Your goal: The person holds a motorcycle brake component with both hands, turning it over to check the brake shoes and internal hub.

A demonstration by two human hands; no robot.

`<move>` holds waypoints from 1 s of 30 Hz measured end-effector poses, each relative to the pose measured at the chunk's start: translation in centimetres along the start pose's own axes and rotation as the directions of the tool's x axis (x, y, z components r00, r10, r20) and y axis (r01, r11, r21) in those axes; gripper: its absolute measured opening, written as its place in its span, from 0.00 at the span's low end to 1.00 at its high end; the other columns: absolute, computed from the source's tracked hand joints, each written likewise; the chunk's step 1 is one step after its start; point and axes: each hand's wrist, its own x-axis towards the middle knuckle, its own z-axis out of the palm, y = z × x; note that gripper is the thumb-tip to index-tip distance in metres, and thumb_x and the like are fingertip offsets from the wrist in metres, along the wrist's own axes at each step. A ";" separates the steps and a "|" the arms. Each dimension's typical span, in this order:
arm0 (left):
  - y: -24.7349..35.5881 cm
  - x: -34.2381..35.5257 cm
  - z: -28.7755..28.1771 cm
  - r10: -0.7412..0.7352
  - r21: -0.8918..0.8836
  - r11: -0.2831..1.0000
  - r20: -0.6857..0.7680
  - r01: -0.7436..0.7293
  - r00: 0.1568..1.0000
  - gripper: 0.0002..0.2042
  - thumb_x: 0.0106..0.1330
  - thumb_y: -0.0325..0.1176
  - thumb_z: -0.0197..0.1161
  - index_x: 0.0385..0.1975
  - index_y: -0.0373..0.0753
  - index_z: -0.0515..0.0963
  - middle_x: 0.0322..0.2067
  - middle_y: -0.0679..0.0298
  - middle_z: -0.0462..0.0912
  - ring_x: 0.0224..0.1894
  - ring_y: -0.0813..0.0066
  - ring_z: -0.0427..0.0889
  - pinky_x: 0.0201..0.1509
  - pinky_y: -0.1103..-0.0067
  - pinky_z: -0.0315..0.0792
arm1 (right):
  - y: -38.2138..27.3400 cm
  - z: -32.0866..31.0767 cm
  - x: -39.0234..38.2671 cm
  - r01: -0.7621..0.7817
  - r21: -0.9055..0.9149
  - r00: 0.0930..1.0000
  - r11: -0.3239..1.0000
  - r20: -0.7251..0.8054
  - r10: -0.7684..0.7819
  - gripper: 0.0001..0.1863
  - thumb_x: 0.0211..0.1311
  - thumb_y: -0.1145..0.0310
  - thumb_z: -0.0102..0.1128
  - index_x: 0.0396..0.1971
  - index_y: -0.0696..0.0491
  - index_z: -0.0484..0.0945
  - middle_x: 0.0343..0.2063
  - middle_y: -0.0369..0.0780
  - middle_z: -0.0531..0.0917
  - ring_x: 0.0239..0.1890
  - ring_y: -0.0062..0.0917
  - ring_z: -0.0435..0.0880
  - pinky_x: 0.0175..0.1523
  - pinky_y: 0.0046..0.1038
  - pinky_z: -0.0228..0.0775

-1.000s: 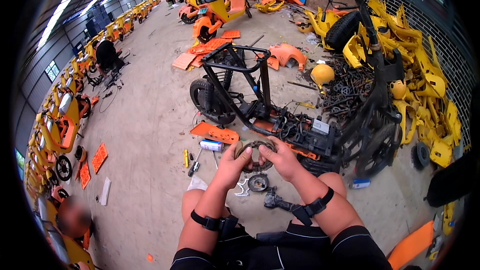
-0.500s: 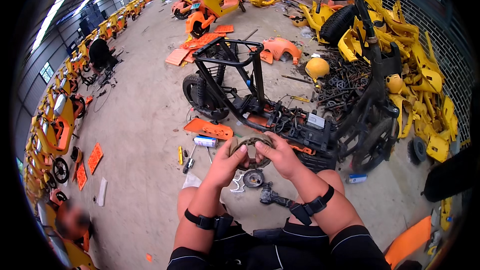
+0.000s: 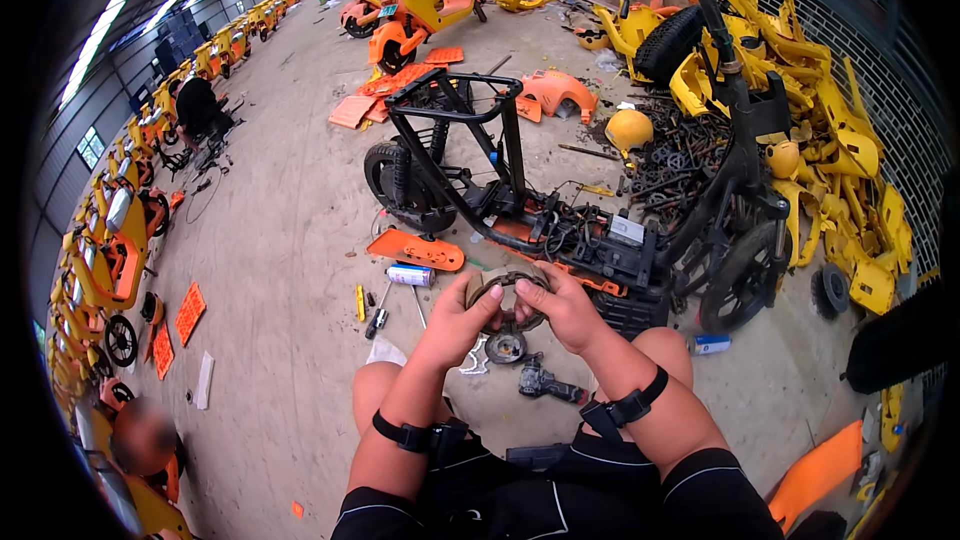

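Observation:
My left hand and my right hand both grip a dull metal ring of curved parts, thumbs toward its middle, above my knees. Just below it lies a round dark metal part, with white bent pieces beside it. A cordless power tool lies between my knees. To the upper left of my hands are a blue-and-white spray can, a yellow tool and a screwdriver.
A stripped black scooter frame stands before me. Yellow body panels and metal parts pile up at right, orange panels lie around. A crouching person works at left, near rows of yellow scooters.
The surroundings have shifted slightly up and left in the view as my head moved. Both hands still grip the ring, which now appears a little more turned between my fingers.

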 end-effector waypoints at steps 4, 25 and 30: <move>0.5 0.6 -0.2 -0.011 0.014 1.000 -0.021 0.012 1.000 0.15 0.72 0.40 0.62 0.46 0.35 0.72 0.28 0.68 0.77 0.28 0.82 0.75 0.34 0.82 0.69 | -0.2 -0.2 0.7 0.004 -0.033 1.000 0.999 0.009 -0.004 0.15 0.70 0.63 0.61 0.45 0.59 0.73 0.29 0.34 0.77 0.31 0.18 0.77 0.41 0.24 0.70; 0.9 3.4 -1.3 0.012 0.025 1.000 -0.117 -0.009 0.993 0.13 0.73 0.38 0.57 0.47 0.35 0.72 0.28 0.68 0.77 0.28 0.82 0.73 0.34 0.82 0.68 | 1.3 -1.1 5.5 0.037 -0.023 0.997 0.999 0.064 -0.036 0.13 0.70 0.62 0.61 0.45 0.55 0.75 0.29 0.32 0.78 0.29 0.15 0.75 0.37 0.20 0.70; -0.8 2.6 -0.8 -0.081 0.075 0.993 -0.080 0.087 0.993 0.14 0.73 0.39 0.59 0.47 0.35 0.72 0.27 0.68 0.77 0.28 0.81 0.74 0.34 0.83 0.67 | 1.4 -2.0 2.9 -0.004 -0.030 1.000 1.000 0.004 0.005 0.14 0.70 0.62 0.61 0.46 0.55 0.75 0.29 0.33 0.78 0.30 0.15 0.76 0.38 0.21 0.71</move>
